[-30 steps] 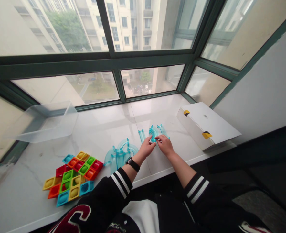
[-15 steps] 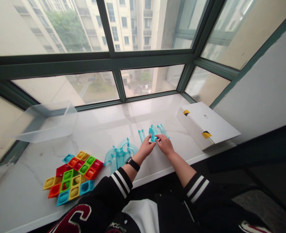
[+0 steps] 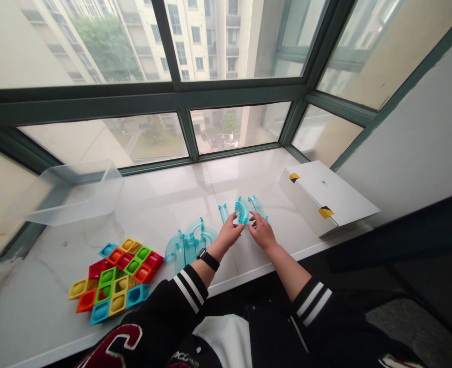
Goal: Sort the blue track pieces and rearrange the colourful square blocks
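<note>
Both hands meet over a small curved piece of clear teal track (image 3: 242, 209) on the white marble sill (image 3: 164, 199). My left hand (image 3: 229, 233) pinches its left side with thumb and fingers. My right hand (image 3: 261, 230) grips its right side in the same way. Two straight teal track pieces lie beside it, one on the left (image 3: 223, 212) and one on the right (image 3: 257, 204). A black watch sits on my left wrist.
A pile of curved teal tracks (image 3: 189, 242) lies left of my left arm. Several coloured square blocks (image 3: 114, 278) are joined in a cluster at the front left. A clear plastic bin (image 3: 72, 191) stands at the back left, a white box (image 3: 325, 199) at the right.
Both hands have shifted slightly forward on the curved track piece; otherwise nothing on the sill has moved.
</note>
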The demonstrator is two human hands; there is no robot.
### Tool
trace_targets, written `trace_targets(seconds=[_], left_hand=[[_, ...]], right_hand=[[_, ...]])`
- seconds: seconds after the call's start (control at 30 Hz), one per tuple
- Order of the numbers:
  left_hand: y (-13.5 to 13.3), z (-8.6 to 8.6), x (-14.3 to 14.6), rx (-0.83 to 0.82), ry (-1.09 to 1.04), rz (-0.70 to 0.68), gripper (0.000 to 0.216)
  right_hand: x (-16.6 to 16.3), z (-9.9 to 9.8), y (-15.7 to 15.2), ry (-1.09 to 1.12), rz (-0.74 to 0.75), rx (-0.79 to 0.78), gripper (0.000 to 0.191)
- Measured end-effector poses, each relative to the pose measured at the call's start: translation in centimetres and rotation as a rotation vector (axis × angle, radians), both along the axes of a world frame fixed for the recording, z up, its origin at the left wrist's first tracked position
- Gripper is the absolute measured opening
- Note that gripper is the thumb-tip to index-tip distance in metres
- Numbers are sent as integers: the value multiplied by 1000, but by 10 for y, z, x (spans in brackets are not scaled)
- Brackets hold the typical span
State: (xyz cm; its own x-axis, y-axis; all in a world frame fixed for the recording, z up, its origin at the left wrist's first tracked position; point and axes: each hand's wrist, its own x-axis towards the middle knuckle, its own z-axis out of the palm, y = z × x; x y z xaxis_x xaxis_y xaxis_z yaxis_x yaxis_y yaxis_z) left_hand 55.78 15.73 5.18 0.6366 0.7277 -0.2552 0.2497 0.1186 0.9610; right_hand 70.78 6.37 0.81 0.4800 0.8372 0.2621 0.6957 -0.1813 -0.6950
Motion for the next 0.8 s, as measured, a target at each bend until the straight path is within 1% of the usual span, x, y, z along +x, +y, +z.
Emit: trace_targets(seconds=[0.07,0.13,0.23,0.33,0.5,0.57,0.63,0.7,0.8], left_hand=[[3,6,-7,-13,-16,9,81],[8,15,-20,-25,-40,21,81],[18,29,-49,-14,-83,51,77],[28,42,-88,21,-125,102,74],[31,59,-164,20,-98,185,76],[26,61,-194,7,-79,208,75],[21,59,-220,-2,-63,266,75],[15,54,-242,-41,-40,318,76],[7,42,-264,-107,-13,378,76]], right_hand=[[-4,-5,-4,41,-39,2,42],[-7,-12,-9,67,-61,-9,32],[-12,-22,-13,60,-73,-36,15],[-13,-27,-12,33,-90,-48,7],[-14,-26,-5,-7,-104,-85,11],[-16,-24,-5,-31,-100,-92,12],[-20,-24,-8,-48,-92,-83,13],[-25,-24,-13,-55,-75,-67,13],[-34,-26,-25,-63,-27,-48,13]])
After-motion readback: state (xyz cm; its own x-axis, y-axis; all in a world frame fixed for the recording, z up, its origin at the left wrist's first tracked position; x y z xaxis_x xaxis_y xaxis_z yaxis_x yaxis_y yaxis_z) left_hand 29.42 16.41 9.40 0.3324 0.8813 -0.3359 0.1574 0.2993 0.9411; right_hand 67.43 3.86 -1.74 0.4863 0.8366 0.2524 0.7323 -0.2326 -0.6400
